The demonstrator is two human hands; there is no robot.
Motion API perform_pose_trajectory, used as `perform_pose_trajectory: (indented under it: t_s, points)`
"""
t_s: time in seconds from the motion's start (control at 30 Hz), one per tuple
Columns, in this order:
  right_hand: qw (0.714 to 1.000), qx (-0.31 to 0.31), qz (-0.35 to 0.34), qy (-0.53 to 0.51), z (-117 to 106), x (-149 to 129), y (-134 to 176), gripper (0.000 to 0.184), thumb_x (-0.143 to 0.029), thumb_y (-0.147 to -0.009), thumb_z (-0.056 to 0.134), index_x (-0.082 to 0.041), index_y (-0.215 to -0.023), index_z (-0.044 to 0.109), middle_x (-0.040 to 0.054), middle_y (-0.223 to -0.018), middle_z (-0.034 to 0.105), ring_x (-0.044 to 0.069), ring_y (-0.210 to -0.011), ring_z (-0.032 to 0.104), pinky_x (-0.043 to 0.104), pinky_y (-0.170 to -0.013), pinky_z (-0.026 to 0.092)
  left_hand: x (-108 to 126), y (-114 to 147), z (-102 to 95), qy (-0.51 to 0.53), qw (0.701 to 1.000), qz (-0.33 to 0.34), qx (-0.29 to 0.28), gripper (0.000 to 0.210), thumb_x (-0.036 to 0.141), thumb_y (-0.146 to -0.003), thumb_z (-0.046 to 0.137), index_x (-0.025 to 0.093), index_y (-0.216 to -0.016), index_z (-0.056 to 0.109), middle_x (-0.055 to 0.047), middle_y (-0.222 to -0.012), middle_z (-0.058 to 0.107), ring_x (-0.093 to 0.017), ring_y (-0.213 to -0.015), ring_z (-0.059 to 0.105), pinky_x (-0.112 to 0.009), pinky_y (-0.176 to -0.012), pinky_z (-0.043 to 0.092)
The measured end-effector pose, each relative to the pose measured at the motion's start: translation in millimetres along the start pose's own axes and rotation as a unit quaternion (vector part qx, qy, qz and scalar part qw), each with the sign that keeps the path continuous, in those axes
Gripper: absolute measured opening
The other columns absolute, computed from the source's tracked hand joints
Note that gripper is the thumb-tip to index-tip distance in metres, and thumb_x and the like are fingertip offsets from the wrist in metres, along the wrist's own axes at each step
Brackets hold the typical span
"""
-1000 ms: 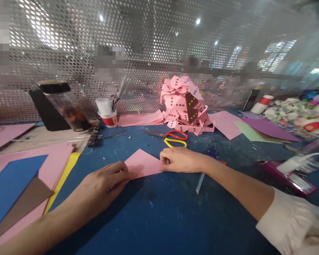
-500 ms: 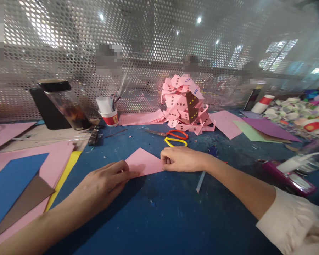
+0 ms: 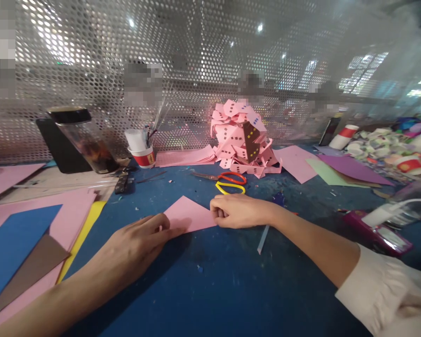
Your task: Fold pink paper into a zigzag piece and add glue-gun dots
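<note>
A piece of pink paper (image 3: 191, 213) folded to a triangle lies flat on the blue tabletop, its long edge toward me and its peak pointing away. My left hand (image 3: 143, 241) grips the left corner, with one finger stretched along the near edge. At the right corner, my right hand (image 3: 233, 211) is closed on the paper with curled fingers; that corner is hidden beneath them. Just beyond my right hand lie scissors (image 3: 228, 180) with one red and one yellow handle loop.
A pink folded-paper pile (image 3: 233, 140) with dark dots stands behind. At left are a jar (image 3: 91, 145), a paper cup (image 3: 142, 157) and coloured sheets (image 3: 21, 248). Rightward lie a purple sheet (image 3: 352, 167), a magenta device (image 3: 379, 234) and a paper strip (image 3: 263, 241).
A finger of my left hand has slid slightly right along the paper's near edge. My right hand stays at the right corner. The view has shifted slightly.
</note>
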State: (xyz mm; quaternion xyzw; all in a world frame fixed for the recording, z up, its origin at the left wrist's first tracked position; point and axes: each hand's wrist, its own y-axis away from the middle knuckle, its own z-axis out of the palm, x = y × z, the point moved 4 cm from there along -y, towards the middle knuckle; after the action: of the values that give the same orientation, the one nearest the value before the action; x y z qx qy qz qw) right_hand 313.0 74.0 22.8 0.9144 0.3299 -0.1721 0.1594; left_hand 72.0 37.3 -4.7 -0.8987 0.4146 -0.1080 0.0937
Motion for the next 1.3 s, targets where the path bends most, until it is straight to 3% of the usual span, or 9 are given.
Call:
perform_pose_trajectory:
  t_s: [0.57, 1.3]
  points:
    - [1.000, 0.004, -0.029, 0.002, 0.6, 2.1, 1.5, 0.007, -0.025, -0.082, 0.053, -0.022, -0.087, 0.057, 0.0013, -0.094, 0.062, 0.013, -0.076, 0.056, 0.026, -0.063, 0.038, -1.6, 0.4, 3.9, 0.002, 1.000, -0.004, -0.030, 0.047, 0.019, -0.099, 0.035, 0.039, -0.140, 0.047, -0.002, -0.099, 0.059, -0.013, -0.077, 0.063, -0.024, -0.070, 0.046]
    - [0.998, -0.052, -0.028, -0.024, -5.5, 2.4, 5.0, 0.028, -0.005, -0.076, 0.047, -0.020, -0.097, 0.059, 0.0043, -0.104, 0.063, 0.014, -0.085, 0.060, 0.025, -0.070, 0.045, 1.9, -1.1, -2.8, 0.008, 1.000, -0.001, -0.008, 0.045, 0.018, -0.097, 0.038, 0.038, -0.134, 0.054, -0.002, -0.098, 0.061, -0.013, -0.078, 0.065, -0.023, -0.072, 0.048]
